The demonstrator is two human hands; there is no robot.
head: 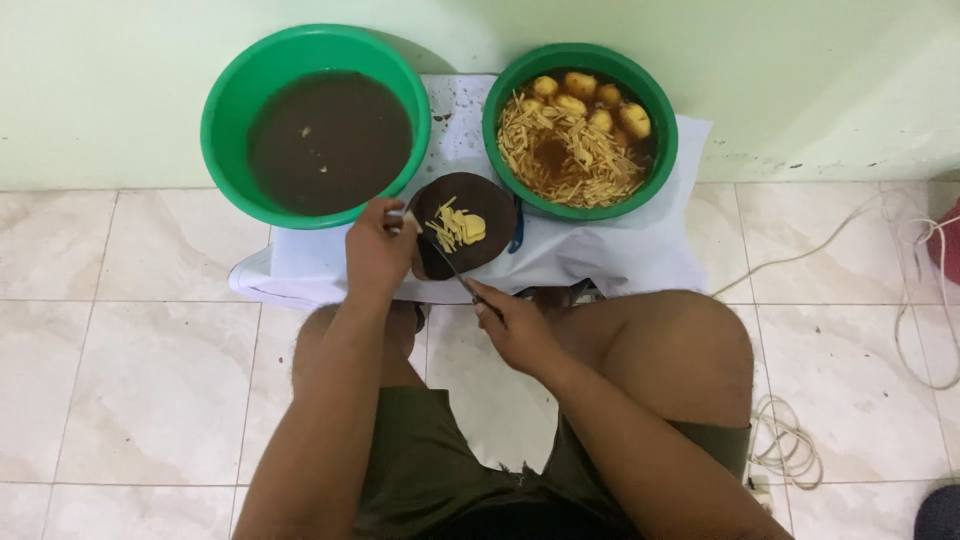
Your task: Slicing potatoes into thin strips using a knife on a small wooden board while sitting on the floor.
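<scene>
A: Hands, pose?

B: 2 bare hands over a round dark cutting board [468,226] on a low white-covered stand [600,255]. Left hand [378,250] at the board's left edge, fingers curled, knuckles up. Whether it grips the rim or only steadies it, can't tell. Right hand [515,322] lower, near the knee, fist wrapped around a knife [455,270]; blade angles up-left across the board.

A: On the board?

B: A small heap of pale yellow strips and 1 uncut piece [460,227], centre of the board, just above the blade.

A: Around it?

B: 2 green basins against the wall. Left basin [235,95]: murky brown water. Right basin [660,140]: brown water, a mass of cut strips, several whole peeled yellow tubers at the far side.

A: Hard to read?

B: Knife handle buried in the right fist. Left fingertips hidden behind the hand. Something blue [516,238] peeks out at the board's right edge, unidentifiable. White cords [925,300] on the tiles run off the right edge.
</scene>
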